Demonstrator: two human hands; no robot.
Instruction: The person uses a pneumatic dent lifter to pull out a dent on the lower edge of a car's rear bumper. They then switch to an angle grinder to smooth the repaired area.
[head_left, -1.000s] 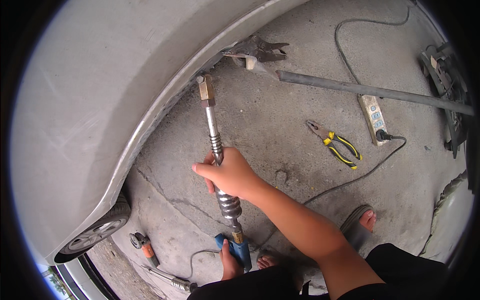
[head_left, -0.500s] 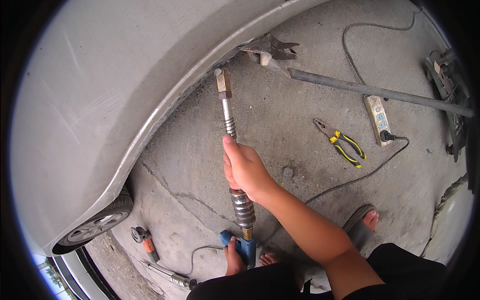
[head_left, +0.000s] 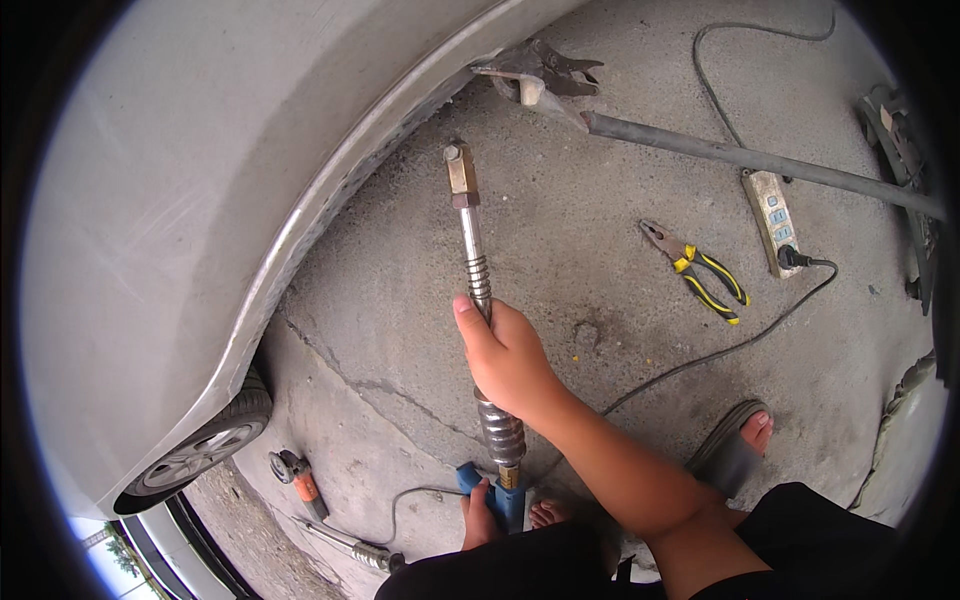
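Note:
A long metal pulling tool [head_left: 470,235], with a brass tip, a chrome shaft and a ribbed weight, points up toward the lower edge of the grey car body panel [head_left: 200,200]. My right hand [head_left: 505,360] is wrapped around the shaft at its middle, just above the ribbed weight [head_left: 500,435]. At the bottom, my left hand [head_left: 478,515] grips the tool's blue handle [head_left: 505,500]. The brass tip [head_left: 460,170] sits just off the panel's curved rim; I cannot tell whether it touches.
Yellow-handled pliers [head_left: 700,275] and a power strip [head_left: 773,215] with a black cable lie on the concrete to the right. A long grey bar [head_left: 760,160] runs from a clamp [head_left: 545,75] at the panel edge. An orange tool [head_left: 297,480] lies near the car wheel [head_left: 200,455].
The tool and my right hand have shifted a little to the right, and the tip now stands slightly farther from the panel's edge. Both hands keep their grip.

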